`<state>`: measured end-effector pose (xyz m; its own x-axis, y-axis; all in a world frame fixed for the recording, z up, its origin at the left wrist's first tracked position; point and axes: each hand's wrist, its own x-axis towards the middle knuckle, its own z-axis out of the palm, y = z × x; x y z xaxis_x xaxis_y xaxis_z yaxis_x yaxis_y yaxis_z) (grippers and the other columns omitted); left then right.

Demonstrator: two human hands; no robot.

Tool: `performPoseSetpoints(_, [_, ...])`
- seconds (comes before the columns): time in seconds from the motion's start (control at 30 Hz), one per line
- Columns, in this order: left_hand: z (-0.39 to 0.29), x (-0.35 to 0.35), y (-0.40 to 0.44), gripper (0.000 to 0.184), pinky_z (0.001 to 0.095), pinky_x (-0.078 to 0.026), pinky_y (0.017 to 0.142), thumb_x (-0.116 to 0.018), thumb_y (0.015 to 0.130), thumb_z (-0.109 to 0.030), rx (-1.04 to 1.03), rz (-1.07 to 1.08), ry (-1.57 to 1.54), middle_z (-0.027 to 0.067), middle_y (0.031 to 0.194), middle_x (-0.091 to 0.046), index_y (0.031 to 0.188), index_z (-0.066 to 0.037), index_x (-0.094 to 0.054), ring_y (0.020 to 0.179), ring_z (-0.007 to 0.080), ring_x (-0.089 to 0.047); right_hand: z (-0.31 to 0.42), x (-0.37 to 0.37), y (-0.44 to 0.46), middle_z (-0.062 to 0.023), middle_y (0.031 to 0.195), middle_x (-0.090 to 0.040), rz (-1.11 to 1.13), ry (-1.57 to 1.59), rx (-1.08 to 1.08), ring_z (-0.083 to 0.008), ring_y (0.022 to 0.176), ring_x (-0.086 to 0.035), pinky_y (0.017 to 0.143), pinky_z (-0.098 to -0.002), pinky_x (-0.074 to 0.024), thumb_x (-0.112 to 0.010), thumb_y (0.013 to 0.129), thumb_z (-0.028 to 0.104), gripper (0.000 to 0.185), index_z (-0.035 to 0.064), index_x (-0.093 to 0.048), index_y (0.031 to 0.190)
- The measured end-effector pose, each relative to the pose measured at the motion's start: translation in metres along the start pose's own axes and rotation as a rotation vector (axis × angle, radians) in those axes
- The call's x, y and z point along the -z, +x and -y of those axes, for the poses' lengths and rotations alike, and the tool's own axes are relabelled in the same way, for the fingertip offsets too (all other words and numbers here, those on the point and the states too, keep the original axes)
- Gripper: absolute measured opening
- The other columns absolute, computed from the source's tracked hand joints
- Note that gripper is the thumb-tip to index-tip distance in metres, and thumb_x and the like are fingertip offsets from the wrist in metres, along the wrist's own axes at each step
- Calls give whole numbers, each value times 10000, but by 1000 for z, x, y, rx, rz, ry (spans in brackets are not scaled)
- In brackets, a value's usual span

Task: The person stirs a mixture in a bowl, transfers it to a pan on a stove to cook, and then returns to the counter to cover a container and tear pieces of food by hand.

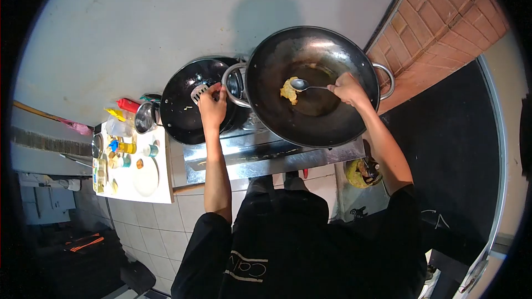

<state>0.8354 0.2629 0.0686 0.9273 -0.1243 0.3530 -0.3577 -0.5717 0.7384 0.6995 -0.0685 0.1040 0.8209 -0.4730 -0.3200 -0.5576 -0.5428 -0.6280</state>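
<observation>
Yellow food [288,91] lies in the large wok [316,127], at the spoon [300,84] I see gripped by the right hand [348,89]. Left of that wok, the left hand [212,105] is at a slotted turner [198,94], grip unclear.

You have two bare hands, a left hand [213,105] and a right hand [347,88]. Before you are one large wok [327,127] with two loop handles [384,81], one smaller pan [183,122], one spoon [300,84], one slotted turner [198,93] and one yellow clump of food [288,91]. On your left you have one white table [165,188], one round plate [145,182], one metal bowl [145,118], one red bottle [128,105] and at least two small jars [151,150]; the crowded containers are too small to count exactly.
</observation>
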Motion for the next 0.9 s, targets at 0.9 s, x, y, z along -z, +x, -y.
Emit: performPoseSetpoints(0.9, [15, -3, 8, 301, 288, -494, 692, -649, 812, -167, 96, 163, -150, 165, 809, -673, 995, 72, -630, 745, 180, -651, -30, 16, -21, -264, 877, -612, -429, -302, 124, -401, 898, -592, 773, -445, -462, -626, 796, 190, 229, -28, -619, 868])
